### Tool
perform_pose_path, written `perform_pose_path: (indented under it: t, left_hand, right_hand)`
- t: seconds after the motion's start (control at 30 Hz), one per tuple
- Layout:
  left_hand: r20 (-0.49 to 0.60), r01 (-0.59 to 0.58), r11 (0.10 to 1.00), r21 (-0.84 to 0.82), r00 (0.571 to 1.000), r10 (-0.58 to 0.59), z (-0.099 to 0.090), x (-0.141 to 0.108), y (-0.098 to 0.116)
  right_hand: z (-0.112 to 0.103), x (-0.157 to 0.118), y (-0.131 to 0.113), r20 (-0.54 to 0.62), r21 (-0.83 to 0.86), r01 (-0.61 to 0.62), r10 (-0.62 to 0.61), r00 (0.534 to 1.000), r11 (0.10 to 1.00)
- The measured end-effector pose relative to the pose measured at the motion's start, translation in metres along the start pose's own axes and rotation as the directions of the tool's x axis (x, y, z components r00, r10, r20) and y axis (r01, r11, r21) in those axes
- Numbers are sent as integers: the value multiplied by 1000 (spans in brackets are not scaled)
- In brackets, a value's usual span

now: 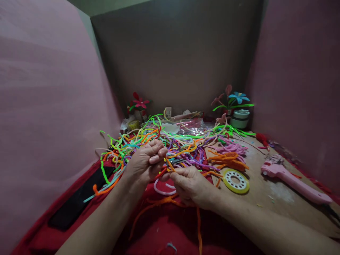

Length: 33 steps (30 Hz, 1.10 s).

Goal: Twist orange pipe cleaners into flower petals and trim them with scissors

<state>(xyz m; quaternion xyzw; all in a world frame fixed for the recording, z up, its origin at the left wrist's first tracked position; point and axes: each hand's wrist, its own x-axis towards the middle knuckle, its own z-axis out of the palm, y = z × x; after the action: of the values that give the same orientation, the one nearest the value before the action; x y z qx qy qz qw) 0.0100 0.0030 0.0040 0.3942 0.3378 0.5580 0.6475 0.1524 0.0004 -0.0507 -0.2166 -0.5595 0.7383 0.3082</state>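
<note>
The right hand (195, 186), left of the yellow-rimmed tape roll (243, 183), is closed in a pinch, thumb against forefinger, on an orange pipe cleaner (170, 165). The grip sits low on the stem, presumably so that the part above can be steered. The left hand (148, 159), farther left of the roll, is half curled, palm turned inward, fingertips close to that stem; whether it has hold of anything I cannot tell.

More orange stems (199, 230) trail below the right hand, nearer me than the roll, over red cloth (170, 226). A tangled, many-coloured pipe-cleaner heap (119, 145) spreads left of the roll and beyond it. An orange bundle (228, 161) lies just beyond the roll and a pinkish-mauve bundle (235, 147) past that, apparently sorted by colour within reach. Right of the roll, on the same board (281, 198), rests a pink corded tool (294, 182), kind unconfirmed. Well beyond the roll stand a lidded jar (240, 119) and a blue flower (239, 97).

Brands and writing: none legible from here.
</note>
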Motion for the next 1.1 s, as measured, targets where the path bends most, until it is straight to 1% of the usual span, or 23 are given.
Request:
perform_pose_path:
  t: [0.1, 0.17, 0.2, 0.27, 0.33, 0.37, 0.43, 0.6, 0.7, 0.8, 0.87, 0.97, 1.03, 1.1]
  left_hand:
    - [6, -60, 988, 141, 998, 59, 0, 0, 0]
    - [16, -54, 972, 230, 999, 52, -2, 1, 1]
    - [1, -54, 968, 247, 998, 56, -3, 1, 3]
    - [-64, -111, 969, 220, 990, 128, -7, 3, 11]
    - [-144, -232, 959, 164, 956, 256, -13, 4, 21]
    - [-164, -271, 951, 150, 942, 294, -15, 4, 27]
    - [-193, -308, 941, 138, 924, 330, -19, 3, 37]
    - [-305, -402, 910, 102, 858, 414, -27, 1, 51]
    - [-333, -415, 907, 77, 846, 416, -33, 2, 56]
    - [-368, -453, 891, 35, 823, 433, -41, 2, 62]
    - [-395, -473, 881, 10, 808, 438, -45, 1, 65]
    - [-400, -488, 873, -2, 800, 446, -47, 1, 67]
    - [-385, -492, 871, 3, 803, 455, -46, 1, 67]
    - [-377, -483, 875, 16, 808, 453, -44, 0, 69]
  right_hand:
    - [-1, -1, 1, 25, 17, -62, 61, 998, 998]
    - [-2, -2, 2, 41, 56, -77, 75, 996, 995]
    - [-2, -1, 3, 50, 75, -72, 69, 996, 995]
    - [-3, -1, 6, 76, 109, -60, 52, 996, 992]
    - [-3, 0, 10, 109, 138, -64, 49, 993, 988]
    - [-3, 0, 12, 117, 151, -71, 54, 992, 986]
    - [-3, 0, 14, 118, 161, -80, 62, 991, 984]
    - [-1, -2, 15, 75, 137, -112, 103, 992, 984]
    - [-1, -2, 15, 69, 141, -134, 125, 990, 981]
    - [-4, 1, 16, 54, 213, -111, 102, 993, 971]
    - [-8, 3, 14, 4, 273, -68, 69, 998, 960]
    - [-16, 6, 8, -103, 319, 12, 22, 994, 948]
    - [-21, 7, 2, -144, 328, 40, 8, 990, 944]
    - [-26, 7, -3, -165, 324, 43, 12, 986, 945]
